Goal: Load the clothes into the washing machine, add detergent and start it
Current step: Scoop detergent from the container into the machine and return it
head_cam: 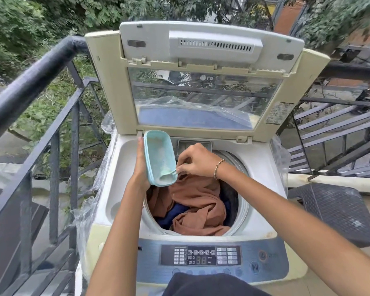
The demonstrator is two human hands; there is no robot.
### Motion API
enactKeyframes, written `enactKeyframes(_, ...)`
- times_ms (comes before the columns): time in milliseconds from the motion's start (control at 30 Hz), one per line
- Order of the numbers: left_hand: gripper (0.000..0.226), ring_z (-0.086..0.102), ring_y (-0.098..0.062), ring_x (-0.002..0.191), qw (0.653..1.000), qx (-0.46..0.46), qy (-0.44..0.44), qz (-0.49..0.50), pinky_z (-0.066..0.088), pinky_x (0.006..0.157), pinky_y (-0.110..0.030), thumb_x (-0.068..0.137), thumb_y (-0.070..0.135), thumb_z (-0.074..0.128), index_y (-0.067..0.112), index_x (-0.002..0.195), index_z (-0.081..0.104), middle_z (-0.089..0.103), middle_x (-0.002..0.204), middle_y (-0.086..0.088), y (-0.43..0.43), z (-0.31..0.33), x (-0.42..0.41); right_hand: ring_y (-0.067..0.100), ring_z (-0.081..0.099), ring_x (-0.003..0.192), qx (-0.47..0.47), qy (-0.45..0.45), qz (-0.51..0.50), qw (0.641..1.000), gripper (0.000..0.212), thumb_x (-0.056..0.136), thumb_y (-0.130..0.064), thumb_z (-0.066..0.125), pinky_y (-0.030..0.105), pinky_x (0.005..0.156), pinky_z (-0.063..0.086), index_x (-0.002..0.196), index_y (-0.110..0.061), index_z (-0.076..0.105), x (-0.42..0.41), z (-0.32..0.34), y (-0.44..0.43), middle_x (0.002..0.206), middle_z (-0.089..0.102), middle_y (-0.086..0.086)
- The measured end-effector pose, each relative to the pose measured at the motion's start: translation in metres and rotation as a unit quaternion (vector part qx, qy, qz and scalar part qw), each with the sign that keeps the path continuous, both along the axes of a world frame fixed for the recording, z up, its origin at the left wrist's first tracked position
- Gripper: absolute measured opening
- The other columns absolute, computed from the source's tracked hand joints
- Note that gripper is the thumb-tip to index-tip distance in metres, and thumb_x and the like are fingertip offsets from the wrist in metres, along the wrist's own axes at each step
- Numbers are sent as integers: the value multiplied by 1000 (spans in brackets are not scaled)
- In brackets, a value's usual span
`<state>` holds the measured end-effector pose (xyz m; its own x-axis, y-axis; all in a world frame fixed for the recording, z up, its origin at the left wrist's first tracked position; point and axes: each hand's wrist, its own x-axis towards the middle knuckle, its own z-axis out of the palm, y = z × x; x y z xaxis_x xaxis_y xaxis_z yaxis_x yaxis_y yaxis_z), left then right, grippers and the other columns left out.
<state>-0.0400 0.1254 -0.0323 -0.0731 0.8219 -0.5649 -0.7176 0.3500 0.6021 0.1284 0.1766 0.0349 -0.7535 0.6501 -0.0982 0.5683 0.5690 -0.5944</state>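
The left hand [141, 165] grips a tilted detergent tub [159, 155] over the washing machine [263, 210] drum's rear edge; the right hand [195, 160] pinches its scoop [169, 173]. Scoop level, sprinkling evenly across the loaded clothes [197, 201].

Soft daylight is falling from above, throwing only faint shadows into the drum [231, 195]. The lid [201, 99] is catching a hazy sheen. The wide lens is bowing the railing [30, 82] at the edges, and the leaves [19, 22] are smearing; the panel [201, 255] is reading sharp.
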Motion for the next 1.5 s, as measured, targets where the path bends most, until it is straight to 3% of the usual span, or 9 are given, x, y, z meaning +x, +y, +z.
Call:
enactKeyframes(167, 91, 63, -38, 95, 1000, 2, -2, -10, 55, 73, -52, 75, 85, 36, 13, 124, 58, 63, 110, -20, -1, 2, 0, 13, 68, 59, -167, 44, -59, 983, 11, 74, -17, 77, 20, 65, 54, 79, -7, 76, 3, -8, 9, 59, 70, -6)
enactKeyframes(333, 86, 63, -36, 94, 1000, 2, 15, -20, 51, 87, -55, 74, 86, 37, 14, 112, 65, 66, 103, -18, 0, -5, 0, 23, 67, 73, -315, 100, -129, 935, 14, 75, -9, 76, 29, 74, 59, 85, 1, 73, 7, -27, 8, 73, 72, 7)
enactKeyframes(467, 81, 66, -32, 89, 999, 2, 34, -7, 54, 80, -49, 75, 84, 40, 17, 110, 67, 67, 104, -15, -2, -10, 1, 29, 66, 80, -374, 111, -168, 905, 13, 76, -4, 75, 22, 69, 59, 85, 4, 72, 8, -36, 6, 79, 72, 12)
enactKeyframes(600, 78, 67, -28, 87, 999, 8, 48, 18, 55, 75, -42, 77, 82, 39, 18, 113, 65, 69, 103, -13, -2, -10, 2, 19, 65, 70, -445, 130, -224, 857, 7, 77, -1, 72, 18, 65, 58, 81, 4, 69, 8, -41, 3, 84, 69, 15)
enactKeyframes(833, 86, 64, -32, 100, 995, -21, 54, 78, 54, 81, -48, 70, 86, 43, 22, 124, 61, 66, 114, -14, -1, -14, 6, 13, 66, 68, -518, 184, -262, 793, 3, 79, 4, 68, 17, 65, 57, 77, 2, 69, 4, -49, -7, 71, 71, 6)
enactKeyframes(1133, 82, 61, -29, 97, 985, 17, 9, 172, 47, 96, -46, 84, 79, 28, 19, 132, 56, 64, 112, -11, 5, -17, 17, 12, 67, 71, -560, 272, -322, 713, 6, 81, 6, 65, 18, 65, 58, 86, 4, 68, 17, -47, 0, 77, 71, 6)
enactKeyframes(1300, 83, 59, -33, 115, 983, -12, 8, 185, 50, 94, -45, 80, 80, 36, 21, 134, 56, 58, 134, -13, 2, -22, 24, 17, 61, 73, -509, 354, -392, 680, 4, 82, 10, 61, 17, 58, 57, 84, 9, 64, 32, -35, 18, 82, 64, 13)
enactKeyframes(1400, 81, 61, -32, 112, 981, -34, 1, 193, 52, 91, -47, 77, 82, 39, 25, 130, 58, 62, 129, -10, 0, -27, 26, 14, 63, 64, -418, 373, -435, 705, 3, 78, 7, 67, 17, 59, 57, 78, 5, 65, 42, -40, 32, 76, 63, 11)
enactKeyframes(1500, 81, 62, -32, 108, 980, -37, -9, 193, 53, 88, -47, 76, 82, 40, 24, 130, 58, 62, 129, -11, 0, -28, 27, 10, 64, 61, -287, 333, -455, 774, 13, 76, 0, 72, 21, 67, 58, 68, -8, 66, 48, -53, 38, 73, 67, 6)
